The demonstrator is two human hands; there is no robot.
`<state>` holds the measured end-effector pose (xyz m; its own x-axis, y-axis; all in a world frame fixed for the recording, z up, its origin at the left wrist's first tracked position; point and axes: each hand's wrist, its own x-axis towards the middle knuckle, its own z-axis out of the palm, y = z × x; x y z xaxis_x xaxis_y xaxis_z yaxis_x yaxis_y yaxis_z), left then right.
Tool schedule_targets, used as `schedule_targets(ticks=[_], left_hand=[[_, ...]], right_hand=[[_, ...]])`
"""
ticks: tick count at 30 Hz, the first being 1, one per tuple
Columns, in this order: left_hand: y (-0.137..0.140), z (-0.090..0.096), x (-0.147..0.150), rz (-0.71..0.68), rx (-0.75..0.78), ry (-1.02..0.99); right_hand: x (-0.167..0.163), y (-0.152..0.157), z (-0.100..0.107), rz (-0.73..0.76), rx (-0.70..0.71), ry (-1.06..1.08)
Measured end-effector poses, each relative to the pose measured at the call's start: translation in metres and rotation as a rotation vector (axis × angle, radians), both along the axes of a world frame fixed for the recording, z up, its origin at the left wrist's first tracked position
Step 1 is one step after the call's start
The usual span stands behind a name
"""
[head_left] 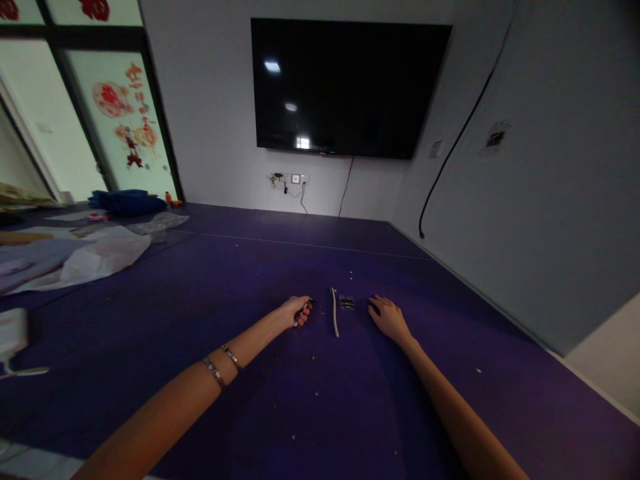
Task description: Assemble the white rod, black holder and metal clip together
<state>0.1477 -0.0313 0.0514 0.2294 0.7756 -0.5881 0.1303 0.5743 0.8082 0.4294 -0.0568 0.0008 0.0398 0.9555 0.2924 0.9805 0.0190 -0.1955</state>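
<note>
My left hand (299, 312) is closed around a small dark object (311, 302) with a black end poking out past the thumb; most of it is hidden by the fingers. Just to the right, a slim white stick (335, 317), which looks like a toothbrush with a darker head at its far end, lies lengthwise on the purple surface (250, 400). Beside it is a small flat clear pack (347, 303) with dark pieces in it, too small to name. My right hand (389, 315) rests palm down to the right of the pack, fingers apart and holding nothing.
White crumbs dot the purple surface. Plastic sheets (110, 257) and a blue cloth bundle (125, 202) lie at the left, with a white device (14, 333) nearer. A black cable (450, 147) hangs on the right wall; a television (350, 87) is mounted ahead.
</note>
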Motion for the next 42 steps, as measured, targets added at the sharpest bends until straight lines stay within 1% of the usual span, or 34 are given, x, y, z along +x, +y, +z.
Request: schedule_targets(ticks=[6, 21, 27, 34, 37, 42], left_hand=[[-0.001, -0.005, -0.002, 0.024, 0.03, 0.019], [0.0, -0.004, -0.004, 0.045, 0.048, 0.021], [-0.002, -0.002, -0.003, 0.03, 0.057, -0.008], [-0.002, -0.003, -0.003, 0.026, 0.074, -0.036], [-0.001, -0.001, -0.004, 0.018, 0.108, -0.07], [0.006, 0.01, -0.002, 0.014, 0.248, -0.15]], right_hand=[[-0.001, -0.001, 0.002, 0.002, 0.003, -0.002], [-0.001, -0.001, 0.001, 0.0, 0.023, -0.01], [-0.001, -0.001, 0.0, 0.002, 0.03, -0.019], [0.0, -0.001, 0.0, 0.003, 0.02, -0.009], [-0.001, -0.002, 0.001, 0.002, 0.027, -0.01], [-0.002, -0.003, 0.002, 0.0, 0.023, 0.0]])
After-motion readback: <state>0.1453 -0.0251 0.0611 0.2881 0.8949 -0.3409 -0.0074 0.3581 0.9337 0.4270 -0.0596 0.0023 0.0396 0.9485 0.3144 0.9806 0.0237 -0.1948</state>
